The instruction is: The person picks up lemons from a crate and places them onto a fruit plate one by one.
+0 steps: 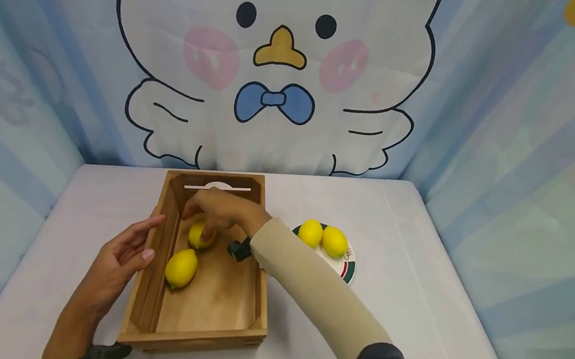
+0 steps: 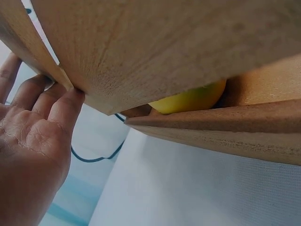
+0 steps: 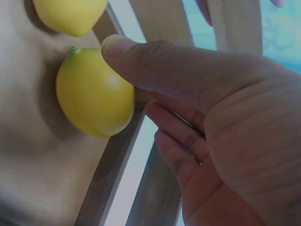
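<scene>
A wooden crate with slatted sides stands on the white table, and two yellow lemons lie on its floor. My right hand reaches into the far part of the crate over the farther lemon. In the right wrist view its thumb overlaps the edge of that lemon, while the other fingers stand apart, loosely bent; contact is unclear. The nearer lemon rests close to the left wall. My left hand touches that wall from outside, fingertips against a slat.
Right of the crate, a plate with a green and red rim holds two more lemons, partly behind my right sleeve. A printed cloth hangs behind the table, with curtains on both sides.
</scene>
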### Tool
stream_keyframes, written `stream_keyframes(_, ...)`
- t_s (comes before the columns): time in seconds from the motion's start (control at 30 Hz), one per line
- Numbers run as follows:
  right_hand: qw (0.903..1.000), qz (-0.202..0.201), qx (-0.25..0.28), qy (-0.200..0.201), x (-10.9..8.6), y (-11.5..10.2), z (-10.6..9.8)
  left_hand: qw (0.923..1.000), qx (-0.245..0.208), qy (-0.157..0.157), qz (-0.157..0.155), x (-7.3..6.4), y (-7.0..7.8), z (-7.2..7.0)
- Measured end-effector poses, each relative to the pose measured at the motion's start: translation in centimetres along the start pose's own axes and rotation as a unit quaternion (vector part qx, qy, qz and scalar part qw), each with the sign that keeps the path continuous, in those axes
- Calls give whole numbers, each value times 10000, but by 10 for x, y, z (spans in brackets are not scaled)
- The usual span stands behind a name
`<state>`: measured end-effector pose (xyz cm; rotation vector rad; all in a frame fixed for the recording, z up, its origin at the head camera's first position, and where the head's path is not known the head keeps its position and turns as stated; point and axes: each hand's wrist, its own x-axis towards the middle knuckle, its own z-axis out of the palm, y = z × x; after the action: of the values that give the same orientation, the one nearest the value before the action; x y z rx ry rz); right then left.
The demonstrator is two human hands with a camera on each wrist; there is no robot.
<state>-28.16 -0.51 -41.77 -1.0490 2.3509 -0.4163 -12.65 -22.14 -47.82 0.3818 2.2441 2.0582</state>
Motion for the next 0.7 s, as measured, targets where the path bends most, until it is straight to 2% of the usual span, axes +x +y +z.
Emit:
stream_keyframes(0.23,9994,32,-340,-49,1,0,3,10000,0,21,-46,-1,0,2)
stream_keyframes(0.5,9972,-133,-733,-103,6,2,11,9999,-104,-10,-37,-1,1,2)
stream_keyframes(0.7,9952,-208,-958,32,6,2,12,10000,-49,2,-27,0,1,2)
